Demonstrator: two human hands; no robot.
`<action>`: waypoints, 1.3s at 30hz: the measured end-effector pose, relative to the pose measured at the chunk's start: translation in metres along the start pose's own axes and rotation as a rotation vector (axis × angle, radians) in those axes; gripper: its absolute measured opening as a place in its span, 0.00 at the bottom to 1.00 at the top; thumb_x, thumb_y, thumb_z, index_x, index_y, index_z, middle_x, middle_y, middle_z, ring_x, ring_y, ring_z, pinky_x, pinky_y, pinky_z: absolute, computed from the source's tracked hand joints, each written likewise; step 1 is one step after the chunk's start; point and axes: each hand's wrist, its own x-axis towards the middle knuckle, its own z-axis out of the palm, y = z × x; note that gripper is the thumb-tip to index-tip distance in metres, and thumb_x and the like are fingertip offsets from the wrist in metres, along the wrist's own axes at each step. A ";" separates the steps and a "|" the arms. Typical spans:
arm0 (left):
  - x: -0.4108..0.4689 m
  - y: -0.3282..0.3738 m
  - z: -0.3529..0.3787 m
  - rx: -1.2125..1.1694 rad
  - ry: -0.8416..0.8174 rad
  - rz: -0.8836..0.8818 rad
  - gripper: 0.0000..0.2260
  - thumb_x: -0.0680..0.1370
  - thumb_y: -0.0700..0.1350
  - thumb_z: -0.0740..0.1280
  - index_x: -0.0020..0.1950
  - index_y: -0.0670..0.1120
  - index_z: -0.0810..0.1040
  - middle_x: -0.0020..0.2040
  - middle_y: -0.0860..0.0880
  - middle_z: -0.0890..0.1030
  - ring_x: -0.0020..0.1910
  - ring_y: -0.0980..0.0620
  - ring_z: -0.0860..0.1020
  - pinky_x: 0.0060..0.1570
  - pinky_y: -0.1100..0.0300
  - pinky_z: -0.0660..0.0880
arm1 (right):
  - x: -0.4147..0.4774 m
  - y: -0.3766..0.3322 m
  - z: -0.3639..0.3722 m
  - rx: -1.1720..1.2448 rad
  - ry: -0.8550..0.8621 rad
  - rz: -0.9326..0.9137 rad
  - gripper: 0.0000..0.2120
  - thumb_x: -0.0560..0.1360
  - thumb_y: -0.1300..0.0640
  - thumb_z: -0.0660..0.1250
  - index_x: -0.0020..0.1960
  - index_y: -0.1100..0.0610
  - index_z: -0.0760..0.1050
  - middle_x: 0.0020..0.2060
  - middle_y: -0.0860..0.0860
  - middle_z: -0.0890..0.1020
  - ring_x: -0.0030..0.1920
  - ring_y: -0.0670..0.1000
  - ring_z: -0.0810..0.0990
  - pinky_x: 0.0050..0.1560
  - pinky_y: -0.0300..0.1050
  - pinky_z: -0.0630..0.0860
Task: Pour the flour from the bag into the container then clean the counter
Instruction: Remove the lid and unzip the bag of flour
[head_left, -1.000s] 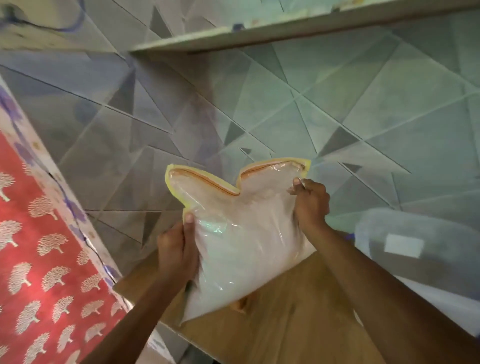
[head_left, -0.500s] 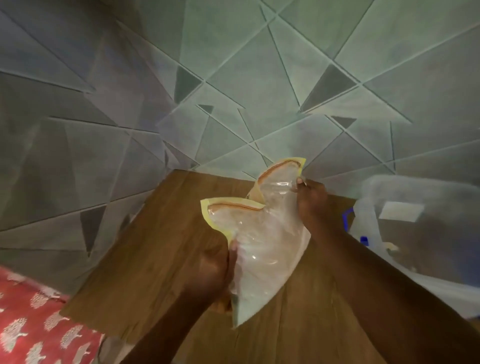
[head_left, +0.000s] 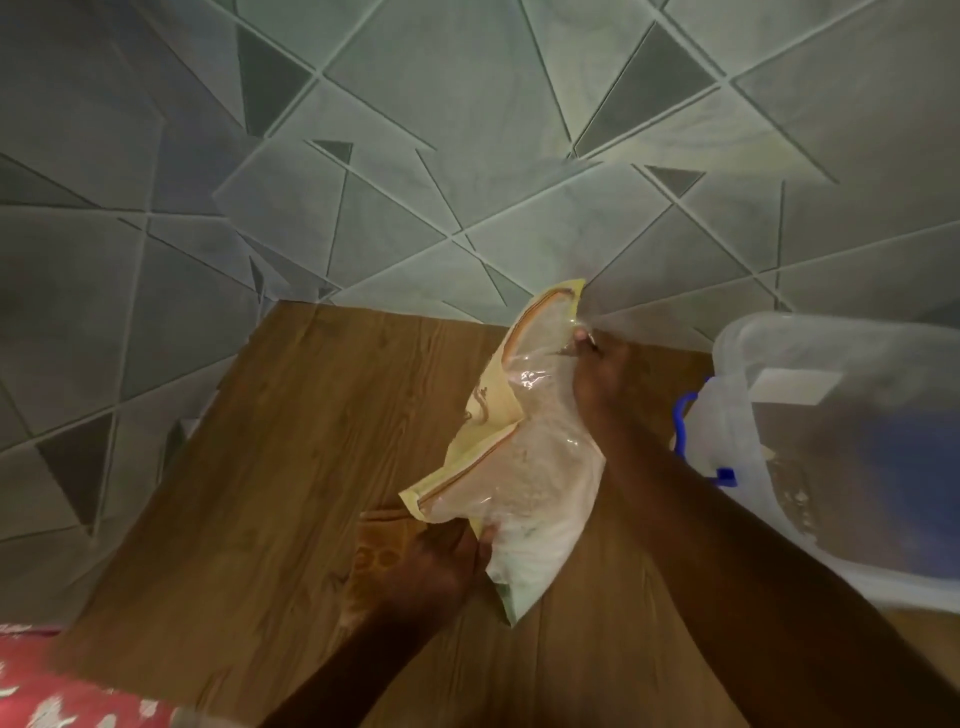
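Gripping the bag (head_left: 535, 467) low, the left hand (head_left: 436, 564) takes its weight while the right hand (head_left: 605, 376) pinches its far edge. That likely readies a pour into the container (head_left: 779, 332) at right.

We see a wall (head_left: 415, 156) patterned in grey-green triangles meeting the far edge of a wood-grain bench (head_left: 260, 467); a red fabric (head_left: 57, 686) with pale motifs shows at lower left. Lighting is dim.
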 end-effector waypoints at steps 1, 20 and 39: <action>0.002 0.002 -0.004 -0.046 0.004 -0.026 0.08 0.85 0.46 0.59 0.58 0.43 0.74 0.38 0.46 0.85 0.34 0.51 0.83 0.31 0.56 0.82 | 0.000 0.004 0.002 0.009 0.011 0.024 0.13 0.83 0.65 0.62 0.51 0.76 0.79 0.45 0.70 0.82 0.47 0.60 0.80 0.38 0.16 0.64; 0.198 -0.059 -0.080 -0.636 -0.298 -0.461 0.13 0.83 0.47 0.66 0.39 0.51 0.83 0.37 0.55 0.85 0.39 0.59 0.82 0.42 0.59 0.75 | 0.056 -0.014 -0.004 -0.216 -0.017 0.224 0.11 0.77 0.59 0.65 0.56 0.59 0.84 0.55 0.58 0.85 0.59 0.61 0.82 0.60 0.49 0.77; 0.363 -0.074 0.008 -0.319 -0.428 -0.513 0.07 0.69 0.44 0.73 0.43 0.42 0.84 0.43 0.42 0.84 0.45 0.42 0.85 0.47 0.48 0.84 | 0.106 -0.005 0.010 -0.191 -0.131 0.217 0.05 0.64 0.63 0.80 0.37 0.57 0.86 0.36 0.55 0.87 0.42 0.56 0.87 0.51 0.52 0.84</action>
